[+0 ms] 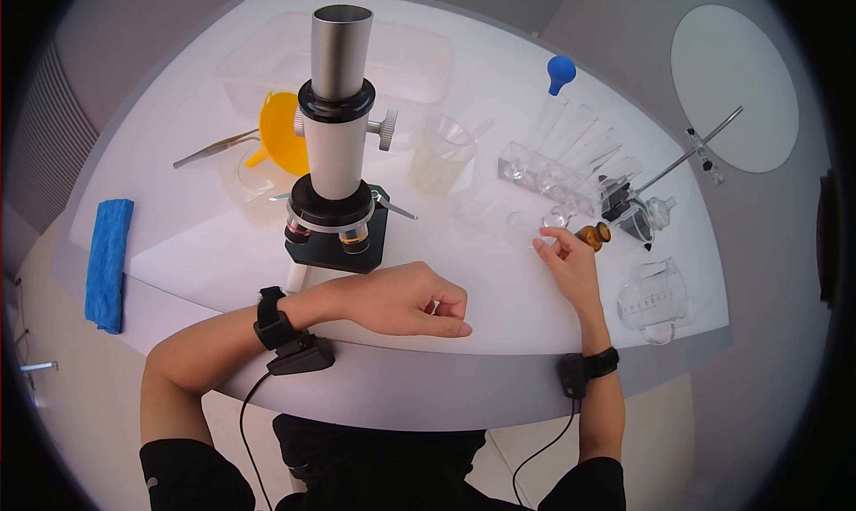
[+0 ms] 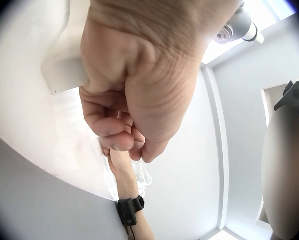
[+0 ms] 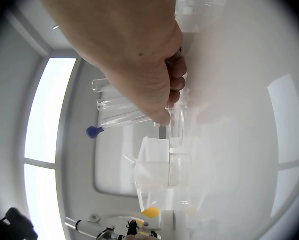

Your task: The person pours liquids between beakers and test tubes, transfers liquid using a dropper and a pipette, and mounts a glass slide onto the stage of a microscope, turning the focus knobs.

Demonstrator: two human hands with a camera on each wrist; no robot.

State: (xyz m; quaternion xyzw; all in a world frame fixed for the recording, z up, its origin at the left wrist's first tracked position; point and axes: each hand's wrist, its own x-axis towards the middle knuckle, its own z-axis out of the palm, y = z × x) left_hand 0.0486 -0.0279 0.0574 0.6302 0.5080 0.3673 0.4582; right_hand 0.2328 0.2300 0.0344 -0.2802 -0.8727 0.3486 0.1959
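Note:
My right hand [image 1: 571,266] reaches over the right part of the table, thumb and forefinger pinching the near edge of a clear round glass dish [image 1: 519,226]. In the right wrist view the dish [image 3: 177,125] lies low at the thumb tip, its far edge partly hidden by the fingers. Close beside that hand are a brown glass bottle [image 1: 592,236] lying on its side and a clear round-bottomed glass piece [image 1: 556,217]. My left hand [image 1: 406,299] hangs loosely curled in front of the microscope [image 1: 337,168], with nothing seen between its fingers [image 2: 109,127].
Behind the right hand stand a rack [image 1: 544,177] of test tubes, a blue rubber bulb [image 1: 561,70] and a metal stand [image 1: 687,154]. A measuring jug [image 1: 655,297] is at right. Further left are a plastic beaker [image 1: 441,159], yellow funnel [image 1: 283,135], tweezers [image 1: 214,147] and blue cloth [image 1: 109,266].

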